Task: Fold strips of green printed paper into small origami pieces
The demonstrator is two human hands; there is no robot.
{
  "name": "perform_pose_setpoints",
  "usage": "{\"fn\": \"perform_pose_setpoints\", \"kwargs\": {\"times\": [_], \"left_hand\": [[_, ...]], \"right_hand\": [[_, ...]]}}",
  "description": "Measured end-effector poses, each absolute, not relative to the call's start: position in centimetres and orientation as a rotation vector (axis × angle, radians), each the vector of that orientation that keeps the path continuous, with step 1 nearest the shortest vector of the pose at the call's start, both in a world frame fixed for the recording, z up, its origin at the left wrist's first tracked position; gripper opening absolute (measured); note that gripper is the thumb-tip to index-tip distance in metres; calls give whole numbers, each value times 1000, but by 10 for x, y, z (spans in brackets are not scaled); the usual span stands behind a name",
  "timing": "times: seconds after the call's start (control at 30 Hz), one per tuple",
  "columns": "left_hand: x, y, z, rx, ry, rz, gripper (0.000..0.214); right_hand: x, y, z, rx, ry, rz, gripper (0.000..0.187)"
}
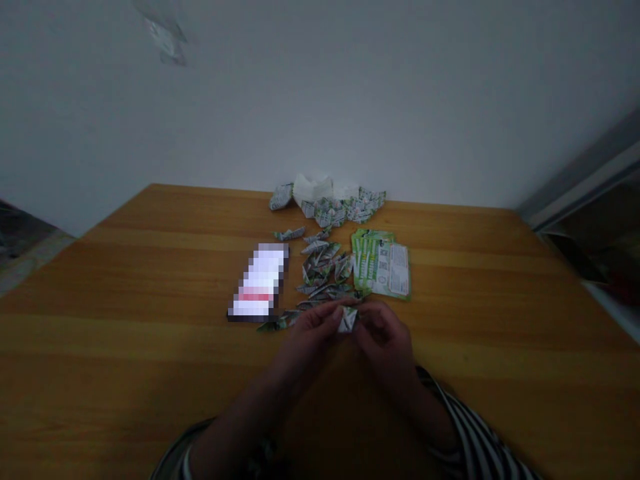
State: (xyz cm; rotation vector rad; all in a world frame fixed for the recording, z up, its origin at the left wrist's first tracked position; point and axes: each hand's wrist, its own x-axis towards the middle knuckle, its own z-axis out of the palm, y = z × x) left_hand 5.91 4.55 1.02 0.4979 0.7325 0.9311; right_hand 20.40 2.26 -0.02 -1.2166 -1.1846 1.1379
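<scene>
Between my two hands, just above the table, is a small folded piece of printed paper (347,320), white with green and dark print. My left hand (317,333) pinches its left side between thumb and fingers. On the other side, the curled fingers of my right hand (385,333) hold its right edge. Right beyond my hands lies a loose heap of similar folded paper pieces (320,263). A fanned stack of flat green-and-white printed cards (393,267) lies to the right of that heap.
A phone (257,283) with a lit, pixelated screen lies left of the heap. Joined folded paper pieces (330,212) and a crumpled white tissue (313,188) sit at the back of the wooden table (475,333), against the wall (350,87).
</scene>
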Motion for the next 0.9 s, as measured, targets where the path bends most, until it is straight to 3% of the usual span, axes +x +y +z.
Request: {"fn": "perform_pose_setpoints", "kwargs": {"times": [0.17, 0.57, 0.9], "left_hand": [[61, 45, 13, 513, 711, 910, 29], [59, 44, 16, 795, 946, 954, 32], [56, 40, 18, 1401, 1222, 962, 49]], "right_hand": [[201, 24, 5, -1283, -1026, 1279, 30], [210, 28, 7, -1080, -976, 1533, 33], [214, 33, 2, -1252, -1200, 1381, 28]]}}
